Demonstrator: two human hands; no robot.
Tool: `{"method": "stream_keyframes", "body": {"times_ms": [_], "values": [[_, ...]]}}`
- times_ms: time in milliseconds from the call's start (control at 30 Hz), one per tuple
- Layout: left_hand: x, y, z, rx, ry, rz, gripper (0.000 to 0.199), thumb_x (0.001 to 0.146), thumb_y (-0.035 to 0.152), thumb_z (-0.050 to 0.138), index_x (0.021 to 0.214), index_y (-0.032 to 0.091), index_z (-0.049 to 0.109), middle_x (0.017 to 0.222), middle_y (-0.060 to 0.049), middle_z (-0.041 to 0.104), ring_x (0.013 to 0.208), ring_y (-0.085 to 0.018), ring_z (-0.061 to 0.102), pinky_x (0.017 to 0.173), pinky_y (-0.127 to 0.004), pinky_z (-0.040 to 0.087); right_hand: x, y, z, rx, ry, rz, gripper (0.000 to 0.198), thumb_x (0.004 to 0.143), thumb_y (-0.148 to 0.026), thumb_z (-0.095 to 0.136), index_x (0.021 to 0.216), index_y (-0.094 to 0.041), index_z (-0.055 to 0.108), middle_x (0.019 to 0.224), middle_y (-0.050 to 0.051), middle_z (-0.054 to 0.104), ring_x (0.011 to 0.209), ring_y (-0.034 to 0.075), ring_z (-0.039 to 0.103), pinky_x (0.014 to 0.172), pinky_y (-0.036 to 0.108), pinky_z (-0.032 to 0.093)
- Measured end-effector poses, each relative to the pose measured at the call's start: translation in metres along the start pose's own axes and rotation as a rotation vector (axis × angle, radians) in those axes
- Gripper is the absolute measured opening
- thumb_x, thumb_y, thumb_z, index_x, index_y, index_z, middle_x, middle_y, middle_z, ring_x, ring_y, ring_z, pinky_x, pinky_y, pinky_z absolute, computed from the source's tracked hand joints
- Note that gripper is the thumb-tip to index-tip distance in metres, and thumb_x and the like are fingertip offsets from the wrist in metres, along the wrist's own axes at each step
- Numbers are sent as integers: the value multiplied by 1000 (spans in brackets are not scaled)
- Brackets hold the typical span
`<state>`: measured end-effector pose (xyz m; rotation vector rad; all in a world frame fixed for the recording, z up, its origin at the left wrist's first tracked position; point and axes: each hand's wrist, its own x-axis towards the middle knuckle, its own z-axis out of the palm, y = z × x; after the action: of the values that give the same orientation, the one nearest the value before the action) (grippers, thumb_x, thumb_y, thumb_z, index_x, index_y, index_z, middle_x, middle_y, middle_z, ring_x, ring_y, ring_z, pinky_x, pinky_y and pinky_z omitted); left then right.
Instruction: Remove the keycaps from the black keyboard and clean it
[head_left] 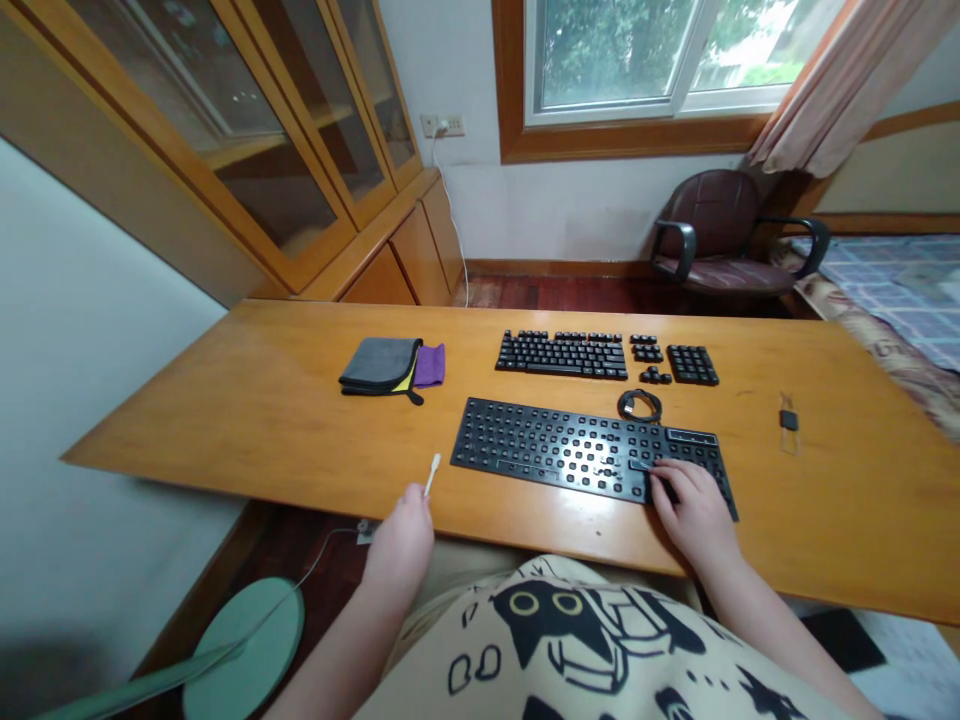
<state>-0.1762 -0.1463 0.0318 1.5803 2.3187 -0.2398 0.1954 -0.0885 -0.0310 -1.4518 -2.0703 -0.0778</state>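
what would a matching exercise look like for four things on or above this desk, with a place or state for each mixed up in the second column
Column one
1. slim white tool
2. black cable
3. purple cloth
4. keyboard

Column two
A. just right of the folded grey cloth
B. without its keycaps, at the right hand
C. held in the left hand
D. coiled by the keyboard's far edge

Pairs: 1-C, 2-D, 3-A, 4-B
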Motion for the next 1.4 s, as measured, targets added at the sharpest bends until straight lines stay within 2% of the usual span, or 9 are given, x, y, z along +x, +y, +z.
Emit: {"method": "stream_keyframes", "body": {"times_ms": [133,267,367,600,767,867,1133,1233,1400], "values": [[-3,5,3,-90,-58,240,22,95,26,31,100,19,51,95,-7,65,86,-18,64,69,-24,41,0,1,0,-9,4,7,12,84,-26,52,86,-18,61,92,9,64,88,23,58,83,40,47],[6,4,1,-63,15,24,26,95,28,28,95,17,52,88,-8,65,79,-20,64,63,-27,40,0,1,0,-5,-4,0,13,84,-26,51,86,-19,61,92,9,64,88,24,58,83,42,47],[14,6,-8,-83,125,13,26,95,29,28,98,18,52,91,-8,65,80,-20,63,64,-27,40,1,0,-1,-4,-1,10,13,84,-26,50,86,-19,62,92,10,65,88,24,58,83,42,47],[14,68,-8,-109,21,412,30,94,35,32,101,23,59,101,-6,62,84,-16,61,70,-25,41,0,-1,0,16,-14,25,13,83,-27,51,86,-20,62,92,8,65,88,24,59,82,42,47],[30,93,-5,-220,-29,510,27,91,32,41,92,21,65,96,-5,65,88,-17,60,77,-25,42,1,-2,-1,19,-11,29,13,84,-26,51,86,-19,62,93,9,65,89,24,59,82,41,47],[44,74,-13,-235,0,393,26,89,31,44,88,20,66,93,-6,67,85,-18,61,74,-26,42,0,-3,-1,31,-10,31,13,84,-26,51,86,-20,62,93,9,65,88,24,59,82,42,47],[82,-50,-53,-3,130,-131,33,89,34,36,93,16,65,92,-14,68,81,-25,62,63,-30,42,0,-2,2,38,1,39,13,83,-26,52,86,-19,63,92,9,65,88,23,59,82,41,48],[82,-40,-63,-16,179,72,30,89,33,39,93,21,66,99,-8,67,87,-22,61,69,-28,42,0,-2,2,23,1,32,12,84,-25,52,85,-19,62,92,9,64,87,23,58,82,40,47],[69,47,-62,-99,110,493,27,89,35,43,93,24,67,98,-4,65,89,-18,60,74,-24,41,1,-4,0,13,3,23,11,84,-24,51,86,-19,61,93,9,64,89,23,58,83,41,47]]}}
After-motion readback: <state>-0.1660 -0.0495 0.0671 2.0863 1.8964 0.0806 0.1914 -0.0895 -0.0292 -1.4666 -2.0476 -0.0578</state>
